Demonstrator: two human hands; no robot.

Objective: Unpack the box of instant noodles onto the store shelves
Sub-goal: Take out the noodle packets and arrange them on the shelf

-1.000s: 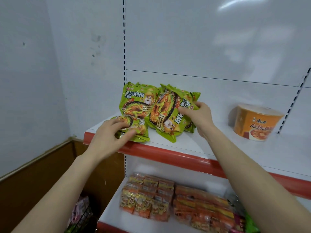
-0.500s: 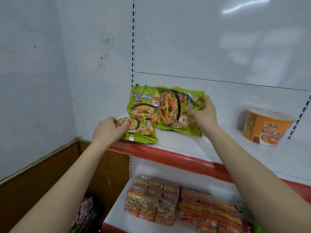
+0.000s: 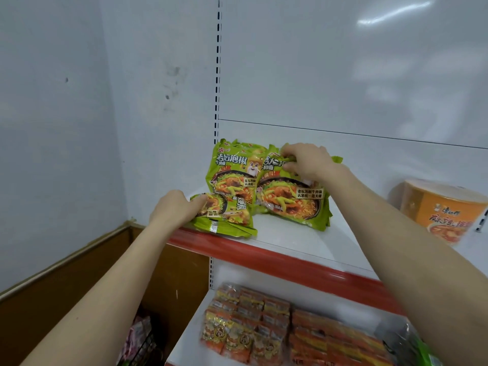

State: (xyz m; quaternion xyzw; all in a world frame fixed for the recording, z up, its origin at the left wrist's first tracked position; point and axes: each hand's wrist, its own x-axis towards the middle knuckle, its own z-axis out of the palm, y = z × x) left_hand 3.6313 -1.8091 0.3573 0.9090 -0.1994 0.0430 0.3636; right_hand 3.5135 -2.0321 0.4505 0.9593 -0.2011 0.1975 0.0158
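Observation:
Green instant noodle packets stand on the white shelf [image 3: 303,241] with a red front edge. One upright packet [image 3: 232,173] leans against the back panel at the shelf's left end. Beside it stands a second upright packet [image 3: 293,199]; my right hand [image 3: 303,161] pinches its top edge. A small stack of flat packets [image 3: 227,217] lies at the shelf's front left corner, and my left hand [image 3: 177,210] grips its left side.
An orange noodle bowl [image 3: 443,210] sits on the same shelf at the right. The shelf below [image 3: 184,347] holds rows of orange and red noodle packets [image 3: 264,331]. A wire basket [image 3: 140,344] shows at the bottom left, by a brown wall panel.
My right hand turned its packet upright and moved to its top edge. My left hand closed on the flat stack's left side. The view shifted slightly.

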